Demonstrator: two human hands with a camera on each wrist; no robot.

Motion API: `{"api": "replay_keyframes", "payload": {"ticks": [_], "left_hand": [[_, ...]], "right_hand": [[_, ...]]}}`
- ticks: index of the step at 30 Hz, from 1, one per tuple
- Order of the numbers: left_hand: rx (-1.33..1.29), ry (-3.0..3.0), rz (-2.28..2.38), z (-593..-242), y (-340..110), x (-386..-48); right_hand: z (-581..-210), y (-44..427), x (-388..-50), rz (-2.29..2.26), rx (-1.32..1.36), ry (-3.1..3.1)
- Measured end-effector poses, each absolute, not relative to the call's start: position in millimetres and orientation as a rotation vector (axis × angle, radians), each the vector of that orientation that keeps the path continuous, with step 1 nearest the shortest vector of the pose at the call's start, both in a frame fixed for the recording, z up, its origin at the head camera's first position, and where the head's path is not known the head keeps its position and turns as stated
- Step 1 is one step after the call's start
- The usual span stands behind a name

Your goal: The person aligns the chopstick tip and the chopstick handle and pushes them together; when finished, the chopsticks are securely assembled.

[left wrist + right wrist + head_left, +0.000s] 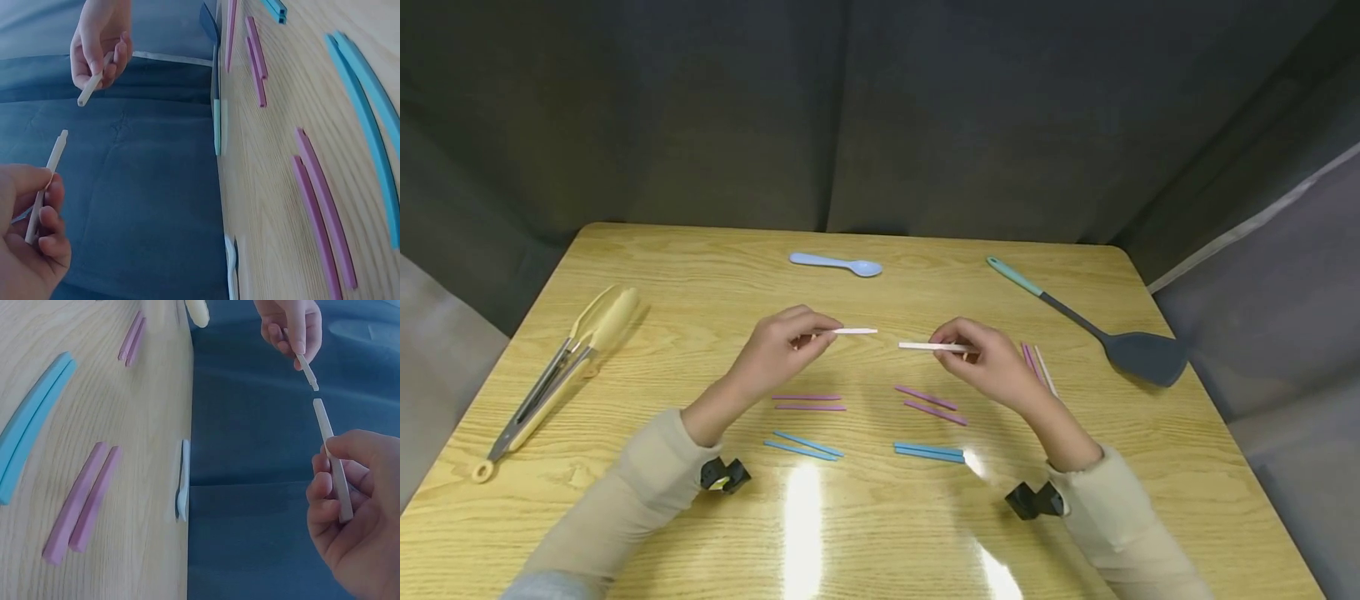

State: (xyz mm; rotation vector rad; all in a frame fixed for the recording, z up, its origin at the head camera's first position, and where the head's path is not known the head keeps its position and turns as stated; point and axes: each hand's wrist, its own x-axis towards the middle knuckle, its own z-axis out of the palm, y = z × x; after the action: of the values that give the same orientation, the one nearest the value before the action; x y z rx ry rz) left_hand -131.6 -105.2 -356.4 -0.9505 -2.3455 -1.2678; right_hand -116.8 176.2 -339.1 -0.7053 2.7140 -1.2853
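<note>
Free gap between white sticks [856, 331] [916, 346]

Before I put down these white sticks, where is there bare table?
Free: between the tongs and the spoon; between the spoon and the spatula; and on the near side of the blue sticks. Crowded: the middle, where those and the purple sticks lie.

Yellow-headed tongs [610, 323], blue spoon [835, 262], dark-bladed spatula [1138, 357]
</note>
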Motion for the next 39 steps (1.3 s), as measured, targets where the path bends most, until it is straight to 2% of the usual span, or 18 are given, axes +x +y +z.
{"api": "replay_keyframes", "payload": {"ticks": [39], "left_hand": [[-1.011, -2.305, -1.415, -351.7, -89.5, -121.4]], "right_hand": [[-325.0, 165.6, -109.0, -1.352, -0.610, 2.661]]}}
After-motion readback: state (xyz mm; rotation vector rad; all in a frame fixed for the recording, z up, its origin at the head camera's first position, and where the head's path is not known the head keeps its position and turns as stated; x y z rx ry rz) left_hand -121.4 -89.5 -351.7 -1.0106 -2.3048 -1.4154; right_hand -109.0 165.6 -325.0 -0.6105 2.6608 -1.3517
